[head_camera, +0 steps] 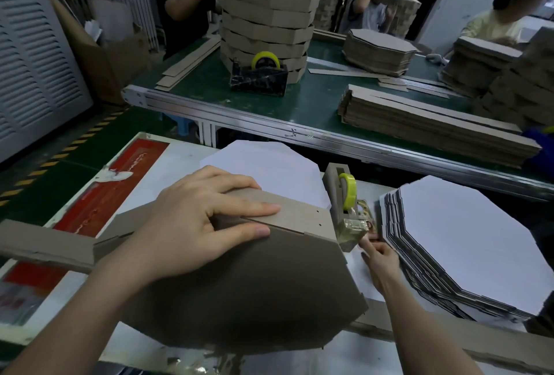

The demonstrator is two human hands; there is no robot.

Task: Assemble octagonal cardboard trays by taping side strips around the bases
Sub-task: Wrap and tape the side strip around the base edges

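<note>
Side strip (302, 214) pinned to base (239, 290) under flat left hand (195, 218), right hand (379, 260) pinching tape (349, 191) at dispenser (334, 176); skewed seam likely if slipping.

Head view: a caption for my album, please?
Left hand presses side strip onto octagonal base; right hand reaches the tape dispenser.

I've got the white table (180, 161): brown octagonal base (254, 293) resting centre, tape dispenser (344, 209) at two o'clock, stack of white octagons (464, 242) at three.
</note>
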